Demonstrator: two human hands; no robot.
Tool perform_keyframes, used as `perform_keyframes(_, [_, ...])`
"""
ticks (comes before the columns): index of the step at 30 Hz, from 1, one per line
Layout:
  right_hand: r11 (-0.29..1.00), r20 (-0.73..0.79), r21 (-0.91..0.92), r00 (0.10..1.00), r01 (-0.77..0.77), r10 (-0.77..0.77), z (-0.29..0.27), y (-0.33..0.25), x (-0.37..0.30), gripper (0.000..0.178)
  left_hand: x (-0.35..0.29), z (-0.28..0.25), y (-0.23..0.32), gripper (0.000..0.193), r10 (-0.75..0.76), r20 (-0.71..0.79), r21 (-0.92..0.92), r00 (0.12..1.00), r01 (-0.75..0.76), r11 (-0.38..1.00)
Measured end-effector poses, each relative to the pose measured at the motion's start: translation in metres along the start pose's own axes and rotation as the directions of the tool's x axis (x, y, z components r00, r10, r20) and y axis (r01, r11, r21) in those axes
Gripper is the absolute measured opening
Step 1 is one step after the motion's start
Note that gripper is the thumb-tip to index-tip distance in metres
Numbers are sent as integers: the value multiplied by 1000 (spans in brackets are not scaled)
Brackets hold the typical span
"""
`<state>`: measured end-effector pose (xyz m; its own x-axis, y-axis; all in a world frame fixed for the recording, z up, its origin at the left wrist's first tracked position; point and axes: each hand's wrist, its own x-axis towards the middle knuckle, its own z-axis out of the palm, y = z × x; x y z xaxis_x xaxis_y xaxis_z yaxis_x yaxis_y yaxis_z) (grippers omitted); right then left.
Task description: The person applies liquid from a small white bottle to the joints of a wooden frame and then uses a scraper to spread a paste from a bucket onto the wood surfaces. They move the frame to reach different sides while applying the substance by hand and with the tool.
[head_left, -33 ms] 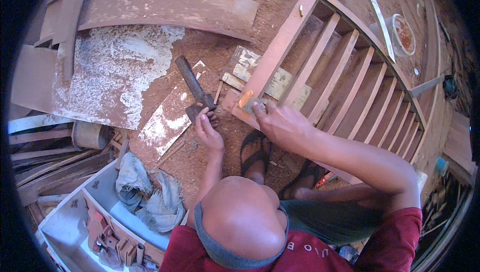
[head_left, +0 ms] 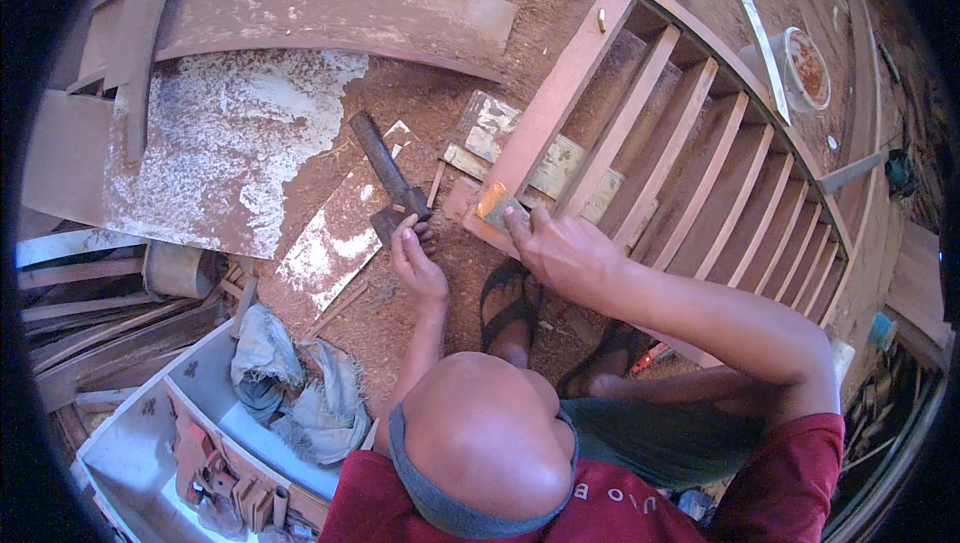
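Note:
My left hand (head_left: 418,261) is closed at the head of a dark wooden mallet (head_left: 384,161), whose handle points away from me. To its right lies a slatted wooden frame (head_left: 540,133) with one long curved side. On the frame's near corner is a wet-looking orange patch (head_left: 491,199). My right hand (head_left: 568,251) presses down beside that patch, index finger stretched and the other fingers curled. Beneath its fingertips shows a small flat grey piece (head_left: 510,211), mostly covered, whose kind I cannot make out.
White-smeared boards (head_left: 235,153) lie at the left. A divided box (head_left: 150,393) with rags (head_left: 300,373) and small wood pieces stands near left. A white bucket (head_left: 806,68) of reddish stuff sits far right. My sandalled feet (head_left: 510,313) are beside the frame.
My right hand has shifted slightly on the frame's corner, its index fingertip moving a little. The left hand and mallet stay where they were.

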<state>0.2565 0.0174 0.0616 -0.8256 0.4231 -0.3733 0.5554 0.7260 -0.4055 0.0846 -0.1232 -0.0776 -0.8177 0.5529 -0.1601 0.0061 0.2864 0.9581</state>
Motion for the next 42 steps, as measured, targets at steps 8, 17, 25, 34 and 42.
perform_keyframes(8, [998, 50, -52, 998, 30, -28, -14, -4, 1, 47, 4, -7, -5, 36, 36, -30, -6, 999, -36, 999])
perform_keyframes(17, [989, 20, -103, 994, 106, -104, -11, -14, -3, 38, 7, -5, -17, 38, 94, -33, 3, 995, -94, 996])
perform_keyframes(25, [983, 277, -26, 946, 184, -170, -56, -1, -45, 19, 15, -6, -2, 46, 41, 3, 51, 999, -41, 998])
perform_keyframes(34, [380, 49, 901, 918, -211, 393, -81, 147, -207, 34, 59, 19, 66, 45, 320, -54, 4, 946, -321, 947])
perform_keyframes(42, [-61, -77, 973, 567, 221, 820, 5, 141, -339, 33, 83, 132, 172, 46, 580, 203, -29, 789, -587, 809])
